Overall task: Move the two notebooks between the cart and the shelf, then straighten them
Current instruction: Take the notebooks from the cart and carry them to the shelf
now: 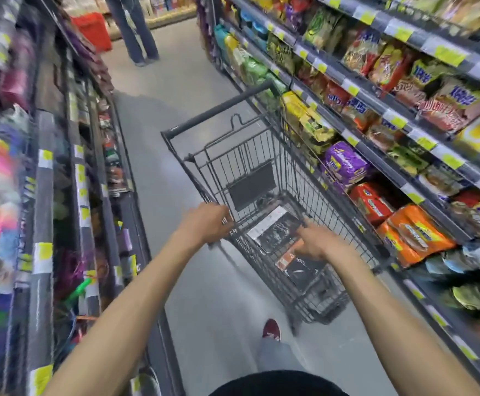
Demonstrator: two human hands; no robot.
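Grey wire under both hands: the left grip [204,221] curls round the near corner of the cart [218,109] rim, and the right grip [315,241] hooks its fingers over the same rim. Down in the basket lie the white-labelled notebook [278,232] and, against it, the orange-labelled notebook [301,270]. The snack shelf [390,117] runs just beside the cart's right.

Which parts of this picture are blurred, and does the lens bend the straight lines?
Head view: motion blur smears the left shelves most; the cart and the two notebooks in it are fairly sharp; the wide lens bows the edges of the right shelves; the light is even, with a soft shadow on the floor.
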